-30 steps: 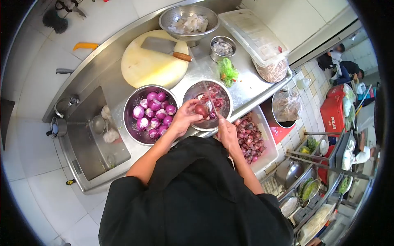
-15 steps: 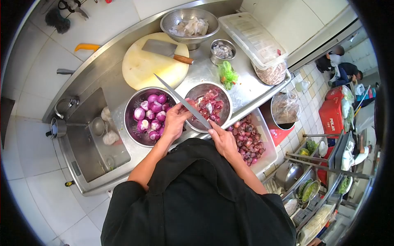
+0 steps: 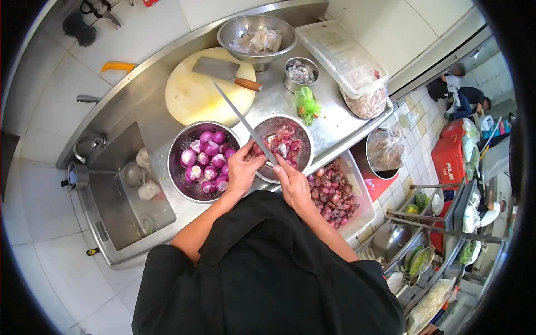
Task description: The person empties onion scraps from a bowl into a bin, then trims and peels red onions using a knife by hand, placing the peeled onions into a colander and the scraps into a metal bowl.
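Observation:
My left hand is closed on a red onion, mostly hidden by fingers and blade, at the near left rim of a steel colander holding onion skins. My right hand grips a long knife near its handle end, the blade slanting up and left across the onion, its tip over the cutting board's edge. Left of my hands, a bowl holds peeled purple onions. Unpeeled onions fill a white tub at the right.
A cleaver lies on the round board. Behind are a colander of pale pieces, a small steel bowl, a green bag and a clear lidded box. The sink is left. People are far right.
The knife has swung from pointing down into the colander of skins to slanting up and left. Both hands have drawn close together at the colander's near rim.

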A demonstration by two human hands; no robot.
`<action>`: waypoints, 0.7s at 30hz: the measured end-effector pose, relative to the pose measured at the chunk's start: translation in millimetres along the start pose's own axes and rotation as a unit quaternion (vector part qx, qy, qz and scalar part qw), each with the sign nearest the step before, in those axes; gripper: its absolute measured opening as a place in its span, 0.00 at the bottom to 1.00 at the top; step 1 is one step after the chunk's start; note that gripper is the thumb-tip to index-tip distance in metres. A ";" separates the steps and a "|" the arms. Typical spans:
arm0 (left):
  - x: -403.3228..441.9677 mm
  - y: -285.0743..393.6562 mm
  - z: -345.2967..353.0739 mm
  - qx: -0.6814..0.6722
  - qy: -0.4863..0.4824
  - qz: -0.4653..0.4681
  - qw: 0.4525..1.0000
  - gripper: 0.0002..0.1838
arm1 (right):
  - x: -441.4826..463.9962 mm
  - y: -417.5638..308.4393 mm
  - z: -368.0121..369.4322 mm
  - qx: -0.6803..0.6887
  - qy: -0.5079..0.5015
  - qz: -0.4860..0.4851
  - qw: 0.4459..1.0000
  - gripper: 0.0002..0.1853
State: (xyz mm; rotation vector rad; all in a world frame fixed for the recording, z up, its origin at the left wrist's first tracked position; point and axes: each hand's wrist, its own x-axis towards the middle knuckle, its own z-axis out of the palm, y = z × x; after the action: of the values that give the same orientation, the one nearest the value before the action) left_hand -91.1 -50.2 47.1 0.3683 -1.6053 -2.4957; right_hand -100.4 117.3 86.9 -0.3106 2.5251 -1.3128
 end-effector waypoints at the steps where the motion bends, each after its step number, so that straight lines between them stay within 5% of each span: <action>1: 0.5 -0.3 -1.2 0.020 -0.005 -0.007 1.000 0.27 | 1.2 -0.4 2.0 0.014 0.009 -0.008 1.000 0.28; 4: -18.4 -7.6 15.8 0.107 -0.007 -0.016 0.994 0.25 | 11.7 -11.3 -1.7 0.082 -0.004 -0.007 0.997 0.26; 5: -21.4 -14.7 16.5 0.057 -0.040 0.013 0.997 0.30 | 23.2 12.9 12.0 0.091 0.078 -0.067 0.991 0.27; 9: -10.2 6.9 13.4 -0.062 -0.080 -0.093 0.990 0.33 | 25.0 2.1 -9.4 0.282 -0.054 0.123 0.950 0.32; 12: -4.1 7.6 -1.7 -0.203 -0.119 -0.145 0.961 0.28 | 28.5 10.8 -9.8 0.268 -0.050 0.147 0.951 0.33; 21: 0.4 2.6 -20.0 -0.222 -0.089 -0.155 0.958 0.28 | 31.0 15.3 -18.0 0.212 -0.081 0.166 0.960 0.31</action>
State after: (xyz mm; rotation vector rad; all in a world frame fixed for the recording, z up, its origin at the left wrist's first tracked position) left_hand -85.8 -68.8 41.4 0.3621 -1.0444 -3.1051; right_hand -136.6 129.9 79.7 0.0904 1.9843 -1.5630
